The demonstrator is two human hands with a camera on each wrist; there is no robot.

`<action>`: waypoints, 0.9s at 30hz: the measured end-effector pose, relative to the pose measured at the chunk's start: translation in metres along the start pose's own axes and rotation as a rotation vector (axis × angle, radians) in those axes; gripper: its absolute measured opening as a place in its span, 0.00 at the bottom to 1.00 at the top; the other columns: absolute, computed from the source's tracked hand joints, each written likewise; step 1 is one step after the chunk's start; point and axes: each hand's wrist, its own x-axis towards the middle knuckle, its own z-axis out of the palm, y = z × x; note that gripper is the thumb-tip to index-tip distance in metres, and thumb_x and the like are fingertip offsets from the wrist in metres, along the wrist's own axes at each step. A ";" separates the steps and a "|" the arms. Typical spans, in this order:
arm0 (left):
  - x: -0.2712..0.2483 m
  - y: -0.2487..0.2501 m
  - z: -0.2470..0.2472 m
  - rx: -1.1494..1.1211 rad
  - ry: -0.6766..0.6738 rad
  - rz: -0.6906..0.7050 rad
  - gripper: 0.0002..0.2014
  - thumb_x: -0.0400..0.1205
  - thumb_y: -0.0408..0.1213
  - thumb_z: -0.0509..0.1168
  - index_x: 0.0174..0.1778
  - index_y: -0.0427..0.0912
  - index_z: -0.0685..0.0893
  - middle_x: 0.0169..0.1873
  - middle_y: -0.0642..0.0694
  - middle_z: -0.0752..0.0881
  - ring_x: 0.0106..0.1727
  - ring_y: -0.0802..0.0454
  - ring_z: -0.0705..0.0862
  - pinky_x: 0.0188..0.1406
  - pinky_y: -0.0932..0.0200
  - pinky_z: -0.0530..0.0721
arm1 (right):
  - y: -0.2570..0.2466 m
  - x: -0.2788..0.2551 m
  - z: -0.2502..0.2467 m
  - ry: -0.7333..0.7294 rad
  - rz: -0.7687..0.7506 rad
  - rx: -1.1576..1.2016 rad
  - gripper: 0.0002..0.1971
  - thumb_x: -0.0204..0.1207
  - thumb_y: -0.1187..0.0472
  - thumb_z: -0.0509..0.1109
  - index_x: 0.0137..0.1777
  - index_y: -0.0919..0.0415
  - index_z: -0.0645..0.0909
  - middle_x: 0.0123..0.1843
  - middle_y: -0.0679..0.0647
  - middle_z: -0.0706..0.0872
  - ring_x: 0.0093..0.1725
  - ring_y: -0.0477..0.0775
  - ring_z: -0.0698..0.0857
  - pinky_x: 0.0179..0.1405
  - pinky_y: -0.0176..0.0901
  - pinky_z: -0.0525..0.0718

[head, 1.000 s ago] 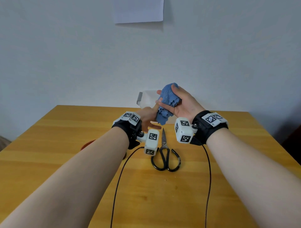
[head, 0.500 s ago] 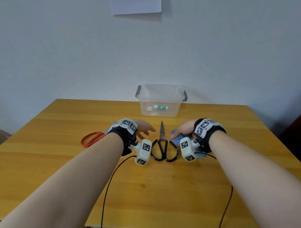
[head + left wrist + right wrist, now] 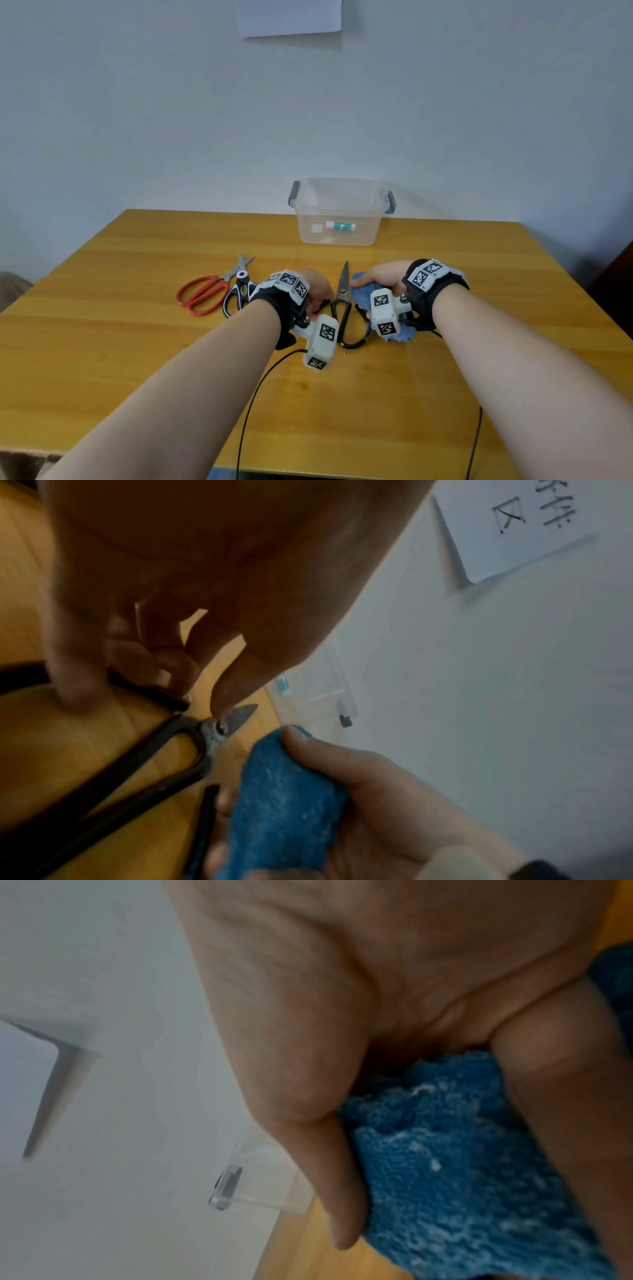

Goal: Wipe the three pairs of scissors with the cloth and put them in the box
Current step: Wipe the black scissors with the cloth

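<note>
Black iron scissors [image 3: 343, 301] lie closed on the wooden table [image 3: 137, 342], tip toward the box. My left hand [image 3: 320, 298] curls its fingers on the left handle loop, and in the left wrist view its thumb [image 3: 224, 707] sits by the pivot of the scissors [image 3: 212, 731]. My right hand [image 3: 373, 281] grips the bunched blue cloth [image 3: 361, 296], which rests on the table just right of the blades; the cloth [image 3: 445, 1204] fills the right wrist view. Red-handled scissors [image 3: 202, 296] and black-and-white kitchen scissors [image 3: 241, 287] lie to the left.
A clear plastic box [image 3: 373, 236] with grey handles stands at the back against the wall, holding a small white and teal tube [image 3: 340, 225]. Two black cables [image 3: 250, 404] run from my wrists toward the near table edge.
Both hands came down from in front of the box to the table. The cloth now rests beside the black scissors, and my left hand has closed on their handle.
</note>
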 end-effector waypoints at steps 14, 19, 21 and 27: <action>-0.009 0.006 -0.002 0.045 -0.045 0.052 0.26 0.93 0.42 0.60 0.86 0.37 0.66 0.82 0.43 0.73 0.54 0.46 0.81 0.37 0.56 0.80 | -0.004 -0.015 0.010 0.146 0.041 -0.607 0.20 0.81 0.43 0.73 0.37 0.58 0.76 0.35 0.54 0.79 0.31 0.52 0.77 0.31 0.41 0.76; 0.003 -0.006 0.006 -0.215 -0.060 0.047 0.15 0.92 0.30 0.58 0.71 0.26 0.81 0.57 0.39 0.89 0.38 0.52 0.81 0.48 0.57 0.83 | 0.004 -0.008 0.006 0.110 0.019 -0.424 0.19 0.78 0.43 0.76 0.41 0.60 0.81 0.33 0.55 0.84 0.32 0.55 0.81 0.38 0.46 0.78; 0.004 -0.008 0.003 -0.411 -0.067 0.005 0.11 0.93 0.32 0.57 0.56 0.31 0.84 0.56 0.45 0.93 0.40 0.53 0.86 0.61 0.53 0.84 | 0.007 -0.002 0.002 0.035 0.022 -0.376 0.23 0.74 0.40 0.79 0.44 0.62 0.82 0.34 0.57 0.86 0.38 0.59 0.83 0.46 0.51 0.79; -0.017 -0.008 -0.036 -0.730 -0.069 0.248 0.11 0.92 0.34 0.60 0.65 0.38 0.84 0.45 0.52 0.95 0.44 0.57 0.93 0.38 0.55 0.90 | 0.000 -0.008 -0.011 -0.141 -0.140 0.024 0.29 0.77 0.50 0.79 0.66 0.72 0.76 0.45 0.71 0.90 0.43 0.68 0.90 0.54 0.62 0.88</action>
